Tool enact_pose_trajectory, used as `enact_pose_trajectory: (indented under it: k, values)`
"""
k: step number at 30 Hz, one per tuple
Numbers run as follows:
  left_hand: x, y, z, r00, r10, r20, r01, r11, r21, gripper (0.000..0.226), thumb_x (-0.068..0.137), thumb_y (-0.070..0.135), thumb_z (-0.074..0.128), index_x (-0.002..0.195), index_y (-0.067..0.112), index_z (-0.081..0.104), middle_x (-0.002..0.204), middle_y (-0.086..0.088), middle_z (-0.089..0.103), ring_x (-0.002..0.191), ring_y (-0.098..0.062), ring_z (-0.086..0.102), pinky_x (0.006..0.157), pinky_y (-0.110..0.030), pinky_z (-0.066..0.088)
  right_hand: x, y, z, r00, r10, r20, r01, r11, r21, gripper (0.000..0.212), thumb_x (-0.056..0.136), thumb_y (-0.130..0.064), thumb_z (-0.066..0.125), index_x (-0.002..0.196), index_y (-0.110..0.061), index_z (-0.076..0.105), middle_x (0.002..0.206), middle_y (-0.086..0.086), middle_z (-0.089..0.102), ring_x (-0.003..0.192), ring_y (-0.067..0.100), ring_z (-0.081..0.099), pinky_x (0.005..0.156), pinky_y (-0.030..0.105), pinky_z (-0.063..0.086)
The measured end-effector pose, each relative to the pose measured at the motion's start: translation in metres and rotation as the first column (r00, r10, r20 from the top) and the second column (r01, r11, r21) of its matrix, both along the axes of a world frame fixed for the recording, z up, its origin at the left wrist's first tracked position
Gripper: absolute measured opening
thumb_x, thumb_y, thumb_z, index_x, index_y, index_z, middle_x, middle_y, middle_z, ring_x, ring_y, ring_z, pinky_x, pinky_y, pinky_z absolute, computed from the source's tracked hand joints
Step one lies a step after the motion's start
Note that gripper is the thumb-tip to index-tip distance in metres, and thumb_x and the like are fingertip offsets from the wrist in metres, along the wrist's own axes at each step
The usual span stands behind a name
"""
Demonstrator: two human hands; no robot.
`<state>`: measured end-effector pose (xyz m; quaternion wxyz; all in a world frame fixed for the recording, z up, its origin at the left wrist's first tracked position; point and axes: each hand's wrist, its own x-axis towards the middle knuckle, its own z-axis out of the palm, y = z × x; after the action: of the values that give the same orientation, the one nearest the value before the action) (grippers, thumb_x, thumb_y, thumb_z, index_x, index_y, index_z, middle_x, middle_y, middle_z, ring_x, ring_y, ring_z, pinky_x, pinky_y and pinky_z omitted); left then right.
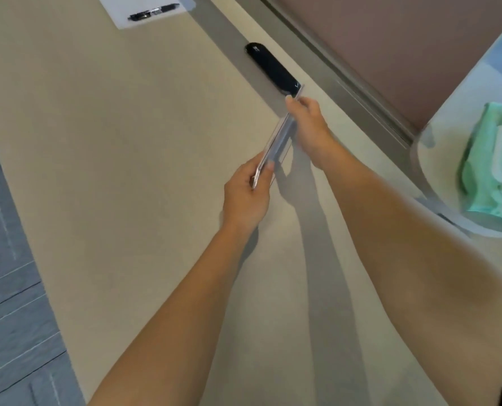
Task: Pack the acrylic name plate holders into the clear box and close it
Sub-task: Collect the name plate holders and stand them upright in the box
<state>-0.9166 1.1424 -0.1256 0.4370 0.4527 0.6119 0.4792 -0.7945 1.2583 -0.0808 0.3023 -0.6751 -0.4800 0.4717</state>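
Note:
A long clear acrylic name plate holder (276, 142) is held edge-on above the beige table (112, 142), running diagonally from near left to far right. My left hand (248, 194) grips its near end, thumb on top. My right hand (309, 127) grips its far end with the fingers wrapped around it. Whether it is one holder or a thin stack is unclear. A clear box (446, 177) stands at the right edge of the view, only partly in frame; its lid is not visible.
A black oblong case (271, 68) lies just beyond the holder's far end. A white sheet (138, 7) with a black pen (153, 11) lies at the far edge. Green wet-wipe packs (496, 165) sit in the clear box. Grey floor shows left.

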Motion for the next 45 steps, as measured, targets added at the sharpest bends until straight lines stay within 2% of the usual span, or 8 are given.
enact_pose_trajectory:
  k: [5,11,18,22,27,36,40,45]
  values:
    - [-0.002,-0.013,0.013,0.997,0.072,0.000,-0.072,0.997,0.036,0.034,0.102,0.035,0.044,0.125,0.018,0.063,0.112,0.003,0.069,0.101,-0.008,0.062,0.088,-0.022,0.050,0.000,-0.004,0.007,0.998,-0.030,-0.047,0.029,0.999,-0.021,0.040,0.095,-0.048,0.052,0.124,-0.023,0.041,0.103,-0.002,0.058,0.092,0.012,0.056,0.089,0.039,0.048]
    - [-0.017,-0.053,0.056,0.986,0.156,0.066,-0.162,0.981,0.103,0.037,0.103,0.028,0.044,0.102,-0.006,0.060,0.091,-0.027,0.057,0.078,-0.025,0.048,0.056,-0.011,0.034,-0.015,-0.045,0.045,0.998,-0.023,-0.054,0.025,0.999,0.028,0.050,0.088,-0.060,0.054,0.122,-0.024,0.047,0.113,0.001,0.063,0.099,0.014,0.059,0.083,0.034,0.044]
    - [-0.019,-0.137,0.126,0.972,0.130,0.198,-0.155,0.981,0.120,0.038,0.103,0.026,0.043,0.099,-0.010,0.057,0.091,-0.026,0.058,0.073,-0.021,0.047,0.058,-0.007,0.036,-0.027,-0.136,0.131,0.975,-0.039,-0.220,0.012,0.992,-0.124,0.063,0.074,-0.070,0.064,0.123,-0.034,0.047,0.116,0.000,0.059,0.107,0.024,0.056,0.091,0.056,0.049]
    - [-0.012,-0.198,0.155,0.975,-0.030,0.221,-0.001,0.991,0.137,0.040,0.102,0.037,0.037,0.103,0.004,0.058,0.079,0.004,0.059,0.069,-0.009,0.050,0.067,-0.010,0.039,-0.015,-0.193,0.175,0.984,-0.031,-0.177,0.016,0.996,-0.085,0.054,0.078,-0.056,0.066,0.120,-0.029,0.046,0.109,0.005,0.064,0.102,0.024,0.064,0.090,0.054,0.053]
    - [-0.005,-0.268,0.189,0.852,-0.403,0.335,0.352,0.914,0.204,0.041,0.091,0.061,0.041,0.116,0.040,0.065,0.122,0.013,0.065,0.116,-0.005,0.058,0.097,-0.025,0.042,0.017,-0.283,0.229,0.993,0.078,-0.084,-0.078,0.997,0.003,0.030,0.097,-0.041,0.052,0.117,-0.025,0.036,0.094,-0.003,0.052,0.088,0.017,0.058,0.094,0.053,0.052]
    - [0.078,-0.428,0.262,0.665,-0.572,0.480,0.656,0.755,-0.009,0.094,0.060,0.047,0.069,0.145,0.034,0.033,0.111,0.003,0.059,0.099,-0.027,0.062,0.094,-0.054,0.048,0.104,-0.483,0.307,0.987,0.146,-0.063,-0.133,0.975,0.179,0.044,0.092,-0.044,0.054,0.130,-0.024,0.044,0.112,-0.003,0.050,0.094,0.017,0.056,0.065,0.033,0.055]
    - [0.124,-0.496,0.275,0.654,-0.578,0.488,0.664,0.748,-0.003,0.096,0.057,0.045,0.071,0.144,0.034,0.031,0.102,-0.005,0.060,0.092,-0.028,0.062,0.091,-0.055,0.049,0.151,-0.567,0.330,0.995,0.087,0.045,-0.093,0.982,0.162,0.052,0.096,-0.061,0.041,0.139,-0.032,0.037,0.137,-0.002,0.048,0.106,0.020,0.055,0.093,0.049,0.052]
    - [0.162,-0.556,0.271,0.711,-0.595,0.375,0.650,0.760,-0.024,0.090,0.074,0.035,0.076,0.148,0.032,0.024,0.109,-0.002,0.058,0.094,-0.026,0.064,0.067,-0.023,0.055,0.186,-0.659,0.349,0.964,-0.057,0.261,0.031,0.994,0.101,0.080,0.089,-0.071,0.045,0.154,-0.035,0.018,0.157,0.002,0.034,0.121,0.030,0.054,0.096,0.047,0.052]
